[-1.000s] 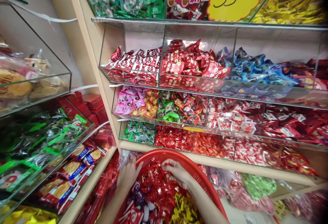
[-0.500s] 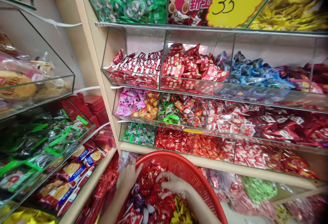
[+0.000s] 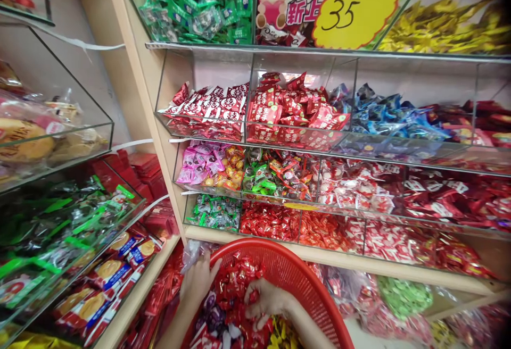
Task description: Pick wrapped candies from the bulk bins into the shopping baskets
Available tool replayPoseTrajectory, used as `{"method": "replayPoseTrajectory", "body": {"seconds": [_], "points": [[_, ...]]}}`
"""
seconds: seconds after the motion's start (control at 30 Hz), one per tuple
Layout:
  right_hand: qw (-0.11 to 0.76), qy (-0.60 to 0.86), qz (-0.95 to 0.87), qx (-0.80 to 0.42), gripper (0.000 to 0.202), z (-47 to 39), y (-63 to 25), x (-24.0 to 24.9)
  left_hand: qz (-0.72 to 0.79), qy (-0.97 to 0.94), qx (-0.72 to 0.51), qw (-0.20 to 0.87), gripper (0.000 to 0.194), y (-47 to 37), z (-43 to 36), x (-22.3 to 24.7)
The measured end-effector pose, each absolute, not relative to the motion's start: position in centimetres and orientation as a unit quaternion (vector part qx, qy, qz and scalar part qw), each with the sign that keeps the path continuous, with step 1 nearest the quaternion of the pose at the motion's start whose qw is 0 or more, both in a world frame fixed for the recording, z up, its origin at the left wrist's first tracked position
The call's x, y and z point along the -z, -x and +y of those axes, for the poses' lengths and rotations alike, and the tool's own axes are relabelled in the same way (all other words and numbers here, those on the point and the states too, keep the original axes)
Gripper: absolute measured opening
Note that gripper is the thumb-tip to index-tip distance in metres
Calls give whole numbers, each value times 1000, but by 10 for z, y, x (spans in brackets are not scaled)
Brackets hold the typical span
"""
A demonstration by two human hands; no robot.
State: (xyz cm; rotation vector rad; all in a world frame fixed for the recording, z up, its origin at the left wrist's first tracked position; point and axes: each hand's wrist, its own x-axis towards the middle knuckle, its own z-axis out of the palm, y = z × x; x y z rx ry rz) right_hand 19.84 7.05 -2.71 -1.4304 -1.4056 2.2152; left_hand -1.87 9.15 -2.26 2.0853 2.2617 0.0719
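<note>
A round red plastic basket holds a heap of wrapped candies. At its left rim is my left hand, closed over the edge with the thumb on the inner side. A crumpled clear plastic bag shows just beyond those fingertips; whether they touch it I cannot tell. Inside the basket my right hand curls its fingers around red wrapped candies. More red candies lie beside it. Purple-wrapped candies sit to the left, and gold-wrapped ones lie under the right wrist.
Clear-fronted shelf bins of candies rise in rows ahead. A yellow price tag reading 35 hangs at the top. Another shelf with wrapped snacks stands close on the left. Bagged candies lie beneath the front shelf's lower ledge.
My right hand's fingers, spread before over the candies, have curled in around red ones. My left hand keeps its place at the rim. The view has shifted slightly.
</note>
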Motion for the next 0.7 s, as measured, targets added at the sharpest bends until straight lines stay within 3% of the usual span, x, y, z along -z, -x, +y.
{"method": "replayPoseTrajectory", "body": {"seconds": [0.53, 0.7], "points": [[42, 491, -509, -706, 45, 76, -210, 8, 740, -670, -10, 52, 63, 16, 89, 12], [210, 510, -503, -665, 25, 82, -220, -8, 737, -674, -19, 38, 63, 14, 87, 11]]}}
